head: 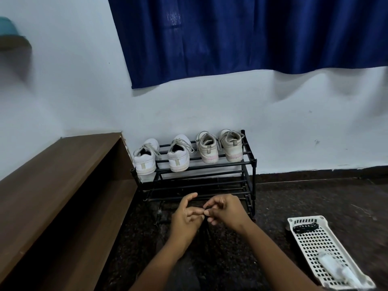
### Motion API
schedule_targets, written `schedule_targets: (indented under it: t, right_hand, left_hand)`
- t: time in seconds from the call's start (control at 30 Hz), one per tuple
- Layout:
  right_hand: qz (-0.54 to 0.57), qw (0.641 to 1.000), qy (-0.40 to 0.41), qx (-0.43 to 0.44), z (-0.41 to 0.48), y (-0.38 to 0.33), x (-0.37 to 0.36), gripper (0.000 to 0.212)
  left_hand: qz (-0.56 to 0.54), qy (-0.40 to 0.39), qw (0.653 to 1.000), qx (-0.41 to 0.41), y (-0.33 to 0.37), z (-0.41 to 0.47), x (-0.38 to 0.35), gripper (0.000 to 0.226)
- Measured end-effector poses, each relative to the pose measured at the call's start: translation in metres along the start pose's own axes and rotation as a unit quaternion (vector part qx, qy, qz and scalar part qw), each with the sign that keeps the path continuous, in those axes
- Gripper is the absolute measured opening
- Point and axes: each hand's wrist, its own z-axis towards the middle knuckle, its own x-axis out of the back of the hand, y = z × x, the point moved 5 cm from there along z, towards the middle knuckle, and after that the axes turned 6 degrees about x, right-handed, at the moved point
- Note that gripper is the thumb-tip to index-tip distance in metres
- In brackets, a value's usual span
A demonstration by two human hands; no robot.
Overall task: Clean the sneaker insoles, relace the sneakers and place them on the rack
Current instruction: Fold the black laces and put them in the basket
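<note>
Four sneakers are seen on the top tier of the black shoe rack [248, 164], which is set on the dark floor [304, 192] against the white wall [210, 106]. All four are stood with heels toward the camera. The white pair is placed at the left end of the tier, the left white sneaker [146, 159] right at the corner and the right white sneaker [178, 157] just beside it. The beige pair [219, 148] is set at the right end. All four are laced in grey. In front of the rack, low over the floor, the left hand [185, 216] and the right hand [225, 210] are held together with fingertips touching. A thin dark lace [206, 226] is pinched between the curled fingers of both and hangs down from them; its lower part is lost against the floor. To the right, a white perforated basket [290, 221] lies on the floor. A coiled black lace [305, 226] is kept at its far end and a blurred white bottle [336, 267] toward its near end. A blue curtain [252, 34] hangs above.
</note>
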Motion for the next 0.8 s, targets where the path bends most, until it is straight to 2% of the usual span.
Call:
schedule_targets:
  t: [0.07, 0.13, 0.23, 0.27, 0.47, 0.57, 0.67, 0.8]
  right_hand:
    - [0.0, 1.0, 0.013, 0.002, 0.001, 0.0, 0.0, 0.01]
    - [0.016, 1.0, 0.018, 0.002, 0.003, 0.0, 0.001, 0.013]
    - [0.04, 0.999, 0.024, -0.003, 0.002, 0.001, 0.004, 0.012]
    - [0.048, 0.998, 0.03, -0.004, 0.002, 0.002, 0.006, 0.011]
    - [0.132, 0.987, 0.09, -0.024, 0.002, 0.001, 0.019, 0.012]
    - [0.183, 0.973, 0.142, -0.015, 0.002, 0.0, 0.029, 0.01]
    - [0.223, 0.961, 0.163, -0.017, 0.002, 0.001, 0.03, 0.007]
    - [0.273, 0.947, 0.171, -0.019, 0.002, -0.002, 0.024, 0.005]
  left_hand:
    - [0.008, -0.004, 1.0, 0.014, -0.005, -0.003, -0.005, 0.059]
    - [0.002, -0.04, 0.998, 0.042, -0.012, -0.007, -0.01, 0.055]
    - [0.031, -0.115, 0.99, 0.07, -0.021, -0.012, -0.018, 0.024]
    - [0.036, -0.125, 0.989, 0.077, -0.022, -0.014, -0.018, 0.019]
    - [0.05, -0.09, 0.989, 0.105, -0.021, -0.011, 0.0, 0.039]
    - [-0.008, -0.082, 0.987, 0.14, -0.018, -0.004, 0.012, 0.042]
    - [-0.113, -0.035, 0.977, 0.178, -0.011, 0.003, 0.023, 0.034]
    - [-0.266, 0.012, 0.945, 0.188, 0.012, 0.016, 0.032, 0.039]
